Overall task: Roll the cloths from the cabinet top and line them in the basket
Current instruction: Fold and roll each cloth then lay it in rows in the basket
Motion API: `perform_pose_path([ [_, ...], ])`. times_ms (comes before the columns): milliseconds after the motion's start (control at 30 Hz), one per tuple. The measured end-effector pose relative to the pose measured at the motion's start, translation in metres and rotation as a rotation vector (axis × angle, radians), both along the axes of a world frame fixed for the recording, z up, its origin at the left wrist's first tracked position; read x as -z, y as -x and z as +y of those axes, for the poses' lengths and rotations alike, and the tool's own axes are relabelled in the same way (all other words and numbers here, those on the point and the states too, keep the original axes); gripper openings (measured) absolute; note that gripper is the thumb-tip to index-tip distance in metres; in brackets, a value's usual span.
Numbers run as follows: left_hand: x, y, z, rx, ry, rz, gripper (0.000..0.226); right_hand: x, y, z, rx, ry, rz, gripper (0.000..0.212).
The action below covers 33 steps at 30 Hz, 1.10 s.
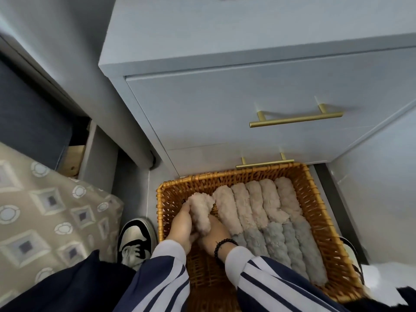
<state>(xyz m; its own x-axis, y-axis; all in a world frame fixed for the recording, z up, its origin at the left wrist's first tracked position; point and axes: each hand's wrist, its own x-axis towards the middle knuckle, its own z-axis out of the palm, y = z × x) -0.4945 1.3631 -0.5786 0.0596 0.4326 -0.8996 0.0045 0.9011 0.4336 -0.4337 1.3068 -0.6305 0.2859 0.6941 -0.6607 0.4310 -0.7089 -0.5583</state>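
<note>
Fluffy beige rolled cloth (201, 211), soft and light, is gripped by left hand (182, 224) and right hand (213, 235) over the wicker basket (315, 199); hold mid-roll or it unrolls.

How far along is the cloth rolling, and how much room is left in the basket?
Done: five beige rolls and about four grey rolls lie side by side in the basket. In hand: the left hand and right hand hold one more beige roll at the open left end. Left: setting it down. The visible cabinet top shows no cloths, but part is out of view.
</note>
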Motion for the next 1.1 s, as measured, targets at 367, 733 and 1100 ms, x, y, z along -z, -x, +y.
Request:
perform_pose_path([
  [367,0.019,-0.022,0.004,0.095,0.014,-0.031,0.062,-0.007,-0.008,-0.019,0.193,-0.143,0.049,0.034],
  [733,0.014,-0.045,0.001,0.326,-0.116,0.104,0.035,-0.02,-0.023,-0.056,0.257,-0.183,-0.308,0.042],
  [1100,0.036,-0.072,0.029,0.52,-0.182,0.47,0.049,-0.025,-0.049,-0.054,0.101,-0.132,-0.222,0.058],
])
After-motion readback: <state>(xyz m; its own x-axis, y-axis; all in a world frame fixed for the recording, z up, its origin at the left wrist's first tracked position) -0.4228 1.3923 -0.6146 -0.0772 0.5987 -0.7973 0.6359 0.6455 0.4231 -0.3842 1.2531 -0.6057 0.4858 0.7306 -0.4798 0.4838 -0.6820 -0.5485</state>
